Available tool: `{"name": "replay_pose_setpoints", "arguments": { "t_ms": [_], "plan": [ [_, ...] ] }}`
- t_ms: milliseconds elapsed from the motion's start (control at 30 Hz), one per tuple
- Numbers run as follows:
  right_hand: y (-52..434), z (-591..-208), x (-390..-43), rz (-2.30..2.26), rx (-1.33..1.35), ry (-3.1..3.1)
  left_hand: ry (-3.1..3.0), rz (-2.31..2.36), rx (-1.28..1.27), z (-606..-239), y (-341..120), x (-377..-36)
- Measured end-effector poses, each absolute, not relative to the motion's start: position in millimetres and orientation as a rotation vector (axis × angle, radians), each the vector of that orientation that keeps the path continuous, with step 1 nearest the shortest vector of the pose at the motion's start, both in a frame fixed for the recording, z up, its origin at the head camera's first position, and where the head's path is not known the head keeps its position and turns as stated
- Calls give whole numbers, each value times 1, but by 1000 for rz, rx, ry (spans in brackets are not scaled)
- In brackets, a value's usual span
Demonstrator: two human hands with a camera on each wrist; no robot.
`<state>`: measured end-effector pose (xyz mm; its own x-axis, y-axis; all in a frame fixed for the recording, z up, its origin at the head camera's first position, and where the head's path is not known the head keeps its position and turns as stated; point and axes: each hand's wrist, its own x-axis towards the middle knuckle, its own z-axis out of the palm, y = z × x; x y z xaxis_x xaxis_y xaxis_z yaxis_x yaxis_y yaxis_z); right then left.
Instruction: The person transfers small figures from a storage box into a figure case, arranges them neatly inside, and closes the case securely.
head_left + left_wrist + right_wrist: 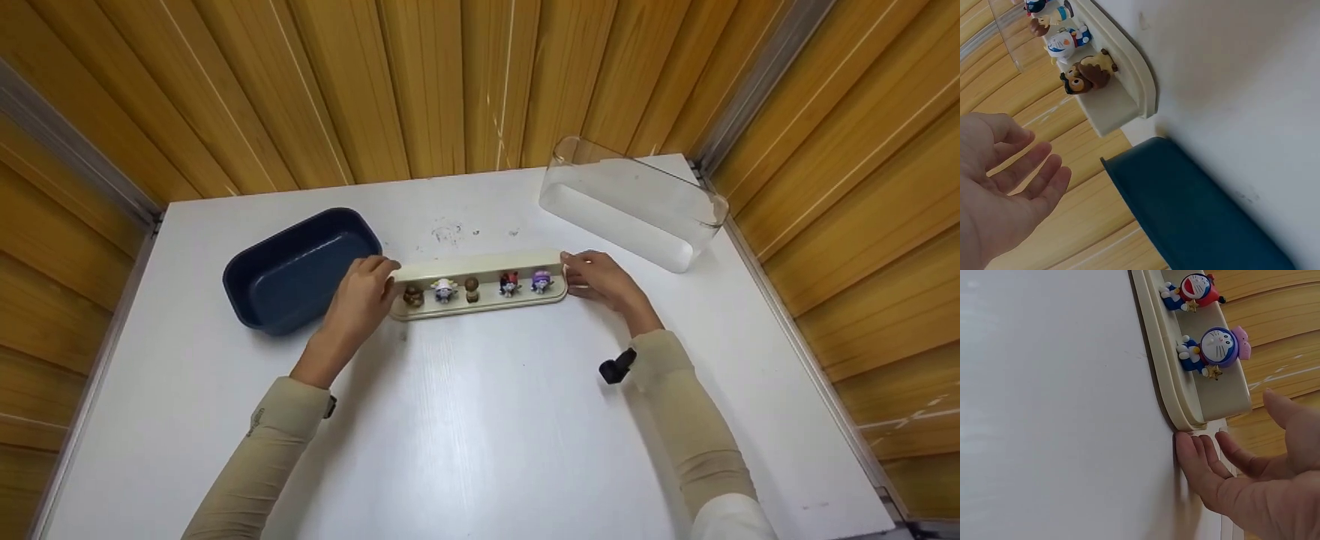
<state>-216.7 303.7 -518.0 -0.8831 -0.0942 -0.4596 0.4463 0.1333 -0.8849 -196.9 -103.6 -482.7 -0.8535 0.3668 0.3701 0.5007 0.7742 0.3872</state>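
A cream display base (480,268) with a raised back lies on the white table, bearing several small figurines in a row. An owl figurine (1092,73) stands at its left end. Toward the right end are a purple-hooded blue cat figurine (1219,347) and a red-hooded one (1193,289). Beside the left end is my left hand (360,296), fingers relaxed and apart from the base in the left wrist view. My right hand (604,281) is at the other end, its loosely bent fingertips at the base's corner, with nothing gripped.
A dark blue basin (300,274) stands just left of my left hand. At the back right lies a clear plastic cover (630,214). Wood-patterned walls (427,82) enclose the white table (480,420) at the back and sides.
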Motion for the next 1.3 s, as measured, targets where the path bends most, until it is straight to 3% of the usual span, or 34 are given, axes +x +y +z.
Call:
{"name": "replay_pose_setpoints", "arguments": {
  "t_ms": [200,533,1300],
  "plan": [
    [309,-521,-211,-1808,252,2225,-2645,-858,-617,-491,-110,-197],
    [311,-520,-202,-1319,99,2768,-2674,-1097,-485,-503,-115,-196],
    [330,-487,-195,-981,-41,3031,-2509,-2153,127,-522,-109,-196]
  ]
}}
